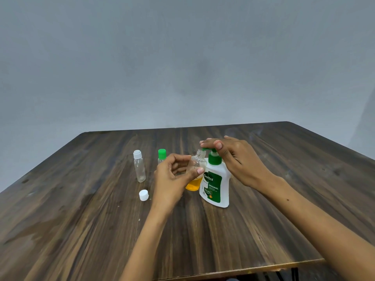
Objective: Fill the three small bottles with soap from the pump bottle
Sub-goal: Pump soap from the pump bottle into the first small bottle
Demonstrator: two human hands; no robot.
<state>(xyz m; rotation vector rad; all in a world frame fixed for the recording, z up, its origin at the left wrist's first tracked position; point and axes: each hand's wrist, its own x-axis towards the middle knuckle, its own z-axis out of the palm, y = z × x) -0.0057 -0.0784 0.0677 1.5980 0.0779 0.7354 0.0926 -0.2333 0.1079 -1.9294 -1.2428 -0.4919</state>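
Observation:
A white pump bottle [215, 184] with a green pump head and green label stands mid-table. My right hand [233, 159] lies over the pump head, fingers stretched across the top. My left hand [174, 175] grips an uncapped clear small bottle [196, 162], its mouth under the green spout; orange soap fills its lower part. To the left stands an empty clear small bottle [139, 166] with a white cap. Behind my left hand, a small bottle with a green cap [162, 154] is partly hidden. A loose white cap [143, 195] lies on the table.
The dark wooden table [101, 230] has its front edge at the lower right and its far edge against a plain grey wall. All the bottles cluster near the table's middle.

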